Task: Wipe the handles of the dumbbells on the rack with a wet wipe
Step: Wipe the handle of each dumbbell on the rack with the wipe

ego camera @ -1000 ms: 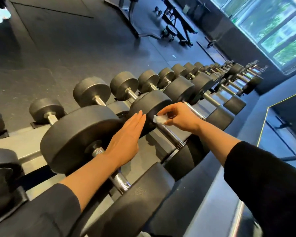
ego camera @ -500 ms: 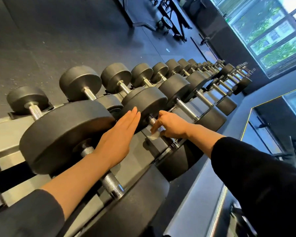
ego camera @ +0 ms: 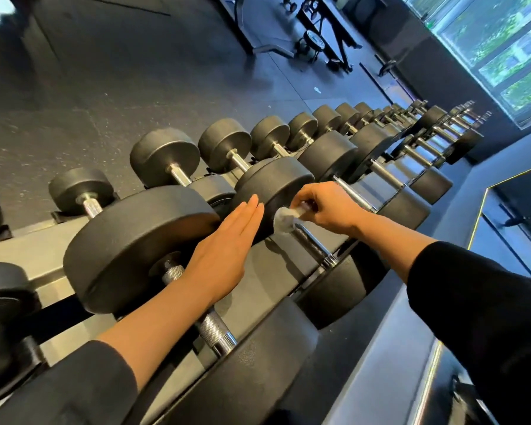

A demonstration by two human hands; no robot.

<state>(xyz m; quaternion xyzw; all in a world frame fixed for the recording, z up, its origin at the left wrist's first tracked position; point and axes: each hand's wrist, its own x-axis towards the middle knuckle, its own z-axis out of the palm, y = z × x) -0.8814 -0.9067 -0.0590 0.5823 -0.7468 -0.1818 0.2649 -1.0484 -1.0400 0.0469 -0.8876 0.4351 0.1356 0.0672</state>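
Now right hand point(ego camera: 328, 207) pinches wet wipe point(ego camera: 284, 218) at dumbbell handle point(ego camera: 311, 244); left hand point(ego camera: 224, 256) flat.

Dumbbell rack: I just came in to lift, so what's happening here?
A person is cleaning the dumbbells. The right hand pinches a wet wipe against the far end of one chrome handle, beside the weight head. The left hand lies flat, fingers straight, over the neighbouring dumbbell's handle. The rest of the rack stretches away toward the window.
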